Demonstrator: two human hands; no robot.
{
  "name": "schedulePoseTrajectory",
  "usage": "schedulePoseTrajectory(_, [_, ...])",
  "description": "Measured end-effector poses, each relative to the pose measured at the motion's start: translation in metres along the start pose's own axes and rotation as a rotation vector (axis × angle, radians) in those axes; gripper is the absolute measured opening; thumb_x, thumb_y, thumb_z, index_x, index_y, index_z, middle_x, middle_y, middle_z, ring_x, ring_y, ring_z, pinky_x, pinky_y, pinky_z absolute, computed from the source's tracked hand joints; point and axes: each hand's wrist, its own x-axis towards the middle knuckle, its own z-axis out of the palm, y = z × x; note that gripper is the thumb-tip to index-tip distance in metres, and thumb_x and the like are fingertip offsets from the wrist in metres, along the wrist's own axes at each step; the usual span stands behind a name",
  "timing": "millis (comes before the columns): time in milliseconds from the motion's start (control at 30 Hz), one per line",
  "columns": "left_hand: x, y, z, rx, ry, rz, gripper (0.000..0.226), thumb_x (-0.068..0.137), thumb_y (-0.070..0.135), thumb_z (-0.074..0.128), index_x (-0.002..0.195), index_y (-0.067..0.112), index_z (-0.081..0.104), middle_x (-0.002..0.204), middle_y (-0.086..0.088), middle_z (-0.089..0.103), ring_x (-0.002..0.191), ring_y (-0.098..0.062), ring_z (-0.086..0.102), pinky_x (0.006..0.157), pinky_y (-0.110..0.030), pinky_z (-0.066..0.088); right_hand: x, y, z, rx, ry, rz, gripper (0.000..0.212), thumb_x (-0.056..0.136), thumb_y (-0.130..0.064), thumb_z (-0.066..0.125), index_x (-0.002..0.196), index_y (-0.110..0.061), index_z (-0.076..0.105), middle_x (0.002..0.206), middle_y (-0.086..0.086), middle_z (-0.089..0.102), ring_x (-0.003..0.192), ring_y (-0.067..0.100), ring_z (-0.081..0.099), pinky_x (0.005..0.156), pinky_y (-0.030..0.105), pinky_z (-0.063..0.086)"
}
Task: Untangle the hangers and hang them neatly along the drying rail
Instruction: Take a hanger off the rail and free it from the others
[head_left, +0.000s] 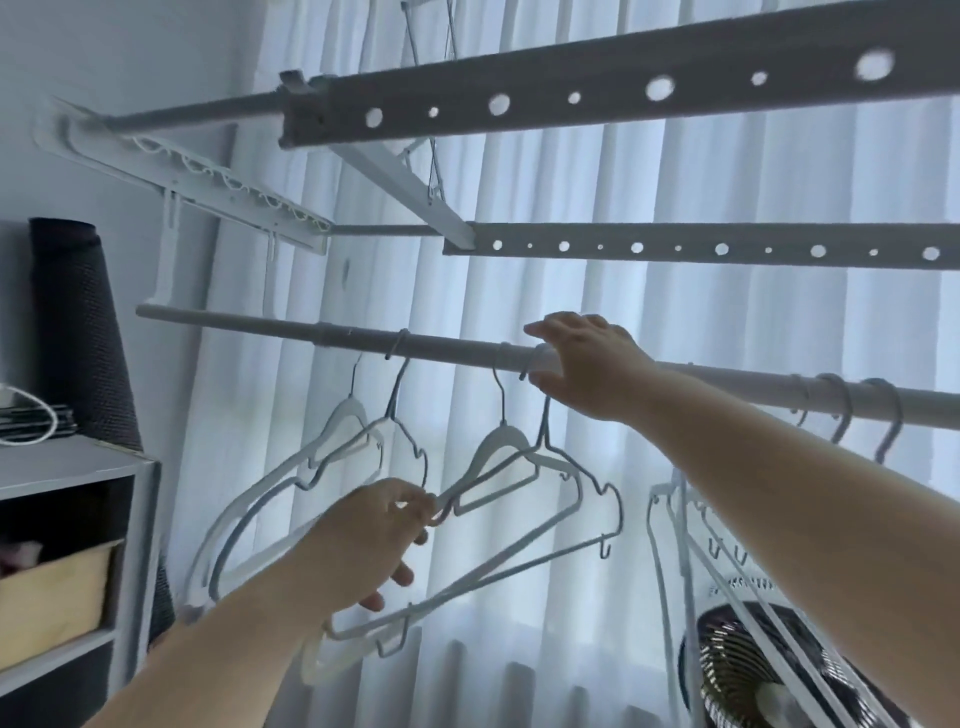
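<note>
A round grey drying rail (234, 320) runs from left to lower right. Several hangers hang from it. A pale hanger and a grey wire hanger (400, 415) overlap at the left. Beside them hang a white hanger (501, 441) and a second grey hanger (597, 483), tilted and crossed. My left hand (374, 540) pinches the shoulder end of that grey hanger. My right hand (587, 364) reaches up to the rail and grips its hook (535, 358). More hooks (841, 410) sit on the rail at the right, behind my forearm.
Two perforated grey bars (623, 88) and a folding white rack arm (197, 171) hang above the rail. White curtains fill the background. A grey shelf (78, 467) with a beige box stands at the left, a dark rolled mat behind it. A fan (769, 670) sits at the lower right.
</note>
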Motion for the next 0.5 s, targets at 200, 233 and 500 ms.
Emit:
schedulePoseTrajectory(200, [-0.002, -0.006, -0.012, -0.017, -0.132, 0.038, 0.043, 0.091, 0.051, 0.03, 0.066, 0.021, 0.048, 0.048, 0.007, 0.047, 0.027, -0.004, 0.037, 0.036, -0.013, 0.034, 0.022, -0.019, 0.013, 0.072, -0.041, 0.19, 0.039, 0.095, -0.034, 0.035, 0.127, -0.015, 0.046, 0.13, 0.007, 0.05, 0.12, 0.026, 0.043, 0.09, 0.033, 0.035])
schedulePoseTrajectory(233, [0.0, -0.008, -0.015, -0.018, -0.138, 0.04, 0.048, 0.09, 0.053, 0.028, 0.063, 0.018, 0.048, 0.04, 0.008, 0.043, 0.028, -0.005, 0.036, 0.037, -0.014, 0.033, 0.022, -0.02, 0.014, 0.087, -0.027, 0.213, 0.038, 0.095, -0.032, 0.034, 0.125, -0.013, 0.047, 0.127, 0.008, 0.051, 0.117, 0.026, 0.045, 0.086, 0.032, 0.036])
schedulePoseTrajectory(500, [0.018, -0.022, -0.027, -0.142, -0.163, 0.064, 0.042, 0.094, 0.041, 0.037, 0.064, 0.013, 0.049, 0.035, 0.008, 0.038, 0.03, -0.007, 0.03, 0.034, -0.015, 0.027, 0.016, -0.017, 0.011, 0.046, -0.001, 0.304, 0.035, 0.089, -0.014, 0.042, 0.123, -0.012, 0.047, 0.126, 0.005, 0.051, 0.111, 0.024, 0.049, 0.079, 0.029, 0.037])
